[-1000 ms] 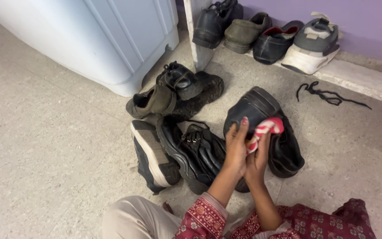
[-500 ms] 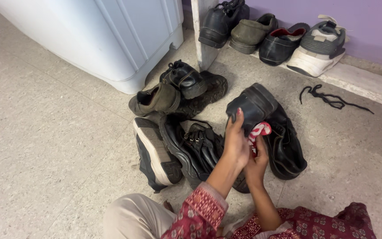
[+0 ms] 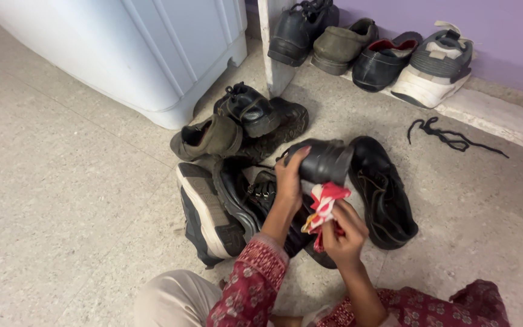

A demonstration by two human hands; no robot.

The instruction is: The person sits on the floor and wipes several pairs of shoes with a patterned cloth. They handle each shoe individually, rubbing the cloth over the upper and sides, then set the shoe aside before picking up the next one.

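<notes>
Shoe-cleaning is the work in hand, and it goes well only if the shoe stays steady. My left hand (image 3: 290, 175) has its grip clenched around the black shoe (image 3: 321, 160), lifted off the floor (image 3: 74, 181) and tilted on its side above the pile, with my thumb over the top and fingers wrapped beneath. My right hand (image 3: 341, 233) grips a bunched red-and-white cloth (image 3: 324, 203) just below the shoe, its upper fold touching or nearly touching the leather; I cannot tell which.

To do this well, I judge that I should hold the shoe firmly at its heel end so it does not twist, keep the cloth gathered tight so no loose tail drags, and wipe in short strokes along the side, turning the shoe with my left wrist rather than chasing it with the cloth.

Its likely partner, another black shoe (image 3: 382, 194), lies on the floor just to the right. More shoes lie jumbled to the left, near a white appliance (image 3: 152, 54), and a loose black lace (image 3: 449, 136) lies well apart by the wall.
</notes>
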